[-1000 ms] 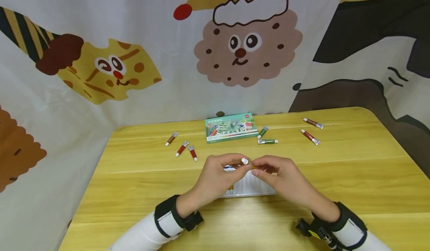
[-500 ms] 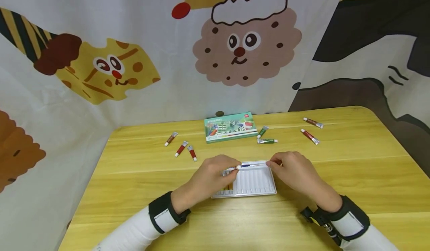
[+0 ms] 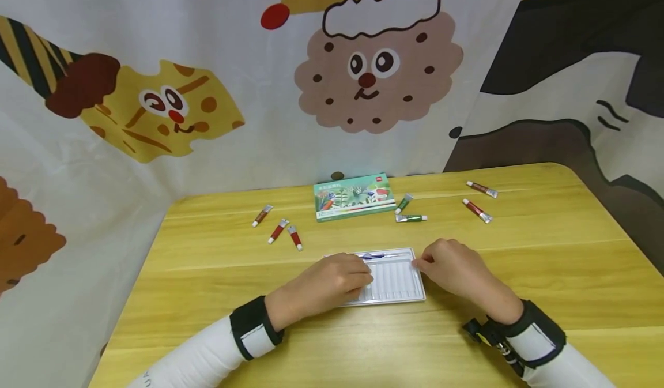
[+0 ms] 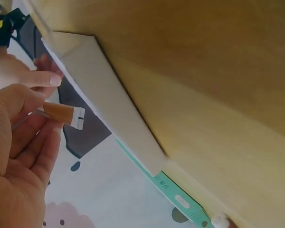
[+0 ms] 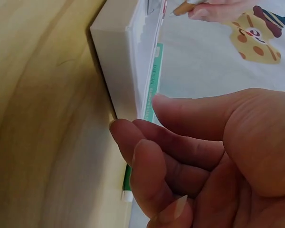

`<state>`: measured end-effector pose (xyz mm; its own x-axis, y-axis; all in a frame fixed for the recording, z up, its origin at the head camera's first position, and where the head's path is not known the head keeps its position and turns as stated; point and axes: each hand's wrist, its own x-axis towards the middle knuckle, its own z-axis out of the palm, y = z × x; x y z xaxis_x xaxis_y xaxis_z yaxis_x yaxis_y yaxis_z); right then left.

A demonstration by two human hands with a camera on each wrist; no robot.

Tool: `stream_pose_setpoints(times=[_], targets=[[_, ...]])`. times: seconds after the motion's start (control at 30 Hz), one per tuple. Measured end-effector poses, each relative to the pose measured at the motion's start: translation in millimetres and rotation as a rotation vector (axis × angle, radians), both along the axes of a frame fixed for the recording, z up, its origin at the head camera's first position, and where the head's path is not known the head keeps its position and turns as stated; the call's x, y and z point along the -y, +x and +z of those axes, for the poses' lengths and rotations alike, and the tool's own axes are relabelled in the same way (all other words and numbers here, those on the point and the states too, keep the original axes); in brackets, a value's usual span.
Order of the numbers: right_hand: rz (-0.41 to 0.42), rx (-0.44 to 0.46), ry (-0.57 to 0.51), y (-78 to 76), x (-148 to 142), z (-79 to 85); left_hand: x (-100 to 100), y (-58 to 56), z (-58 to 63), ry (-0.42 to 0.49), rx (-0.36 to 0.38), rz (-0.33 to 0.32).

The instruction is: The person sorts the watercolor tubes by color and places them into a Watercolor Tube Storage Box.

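White plastic makes up the tray [image 3: 396,281] that we see from the head, lying on the wooden counter [image 3: 363,347]. Our left hand [image 3: 332,281] covers its left part, and the back of that hand hides whatever the fingers hold. A blue brush [image 3: 381,256] lies in the tray's far slot, its left end hard to make out. Our right hand [image 3: 456,267] is at the tray's right edge, fingertips close together. Behind stand a green box [image 3: 354,196], two green tubes [image 3: 411,218] just beside it, two red tubes [image 3: 278,231] and a brown tube [image 3: 262,215] to the left, and one more red and one more brown to the right.

From the left wrist, we see our left thumb and fingers pinching an ochre tube [image 4: 58,113] beside the tray, flat end out, its other end hidden by the fingers. A white cap [image 4: 221,221] is cut off at the bottom.

From the right wrist, our right fingers are loosely curled, thumb apart, with nothing visible between them; we cannot tell whether a fingertip touches the tray. The ochre tube is cut off at the top.
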<state>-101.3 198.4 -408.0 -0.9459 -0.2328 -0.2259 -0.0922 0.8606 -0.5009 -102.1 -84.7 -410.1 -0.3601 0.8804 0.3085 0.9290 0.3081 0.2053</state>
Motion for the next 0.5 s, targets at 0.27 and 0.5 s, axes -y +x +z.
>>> stream_pose_setpoints(times=[0.27,0.5], targets=[[0.010,0.027,0.018,0.9,0.2,-4.4,-1.0,0.9,-6.2,-0.145,-0.062,-0.003],[0.012,0.026,0.023,1.3,0.5,-7.3,-5.4,2.2,-9.5,-0.231,-0.112,-0.021]])
